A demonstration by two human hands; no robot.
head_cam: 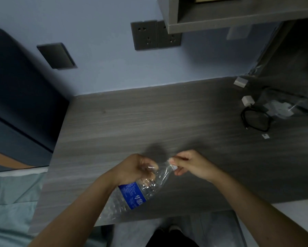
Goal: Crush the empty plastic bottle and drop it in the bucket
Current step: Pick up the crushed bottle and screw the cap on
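Note:
A clear plastic bottle (131, 195) with a blue label is held tilted above the front of the grey wooden desk (149, 122), its base toward me and its neck pointing up and right. My left hand (135, 168) is wrapped around the bottle's upper body. My right hand (190, 164) pinches the white cap at the bottle's neck. No bucket is in view.
White charger plugs (247, 100), a coiled black cable (254, 120) and a clear plastic bag (281, 107) lie at the desk's far right. Wall sockets (155, 35) and a grey shelf (238, 15) hang above. A bed with pale green sheets (10, 202) sits at the left.

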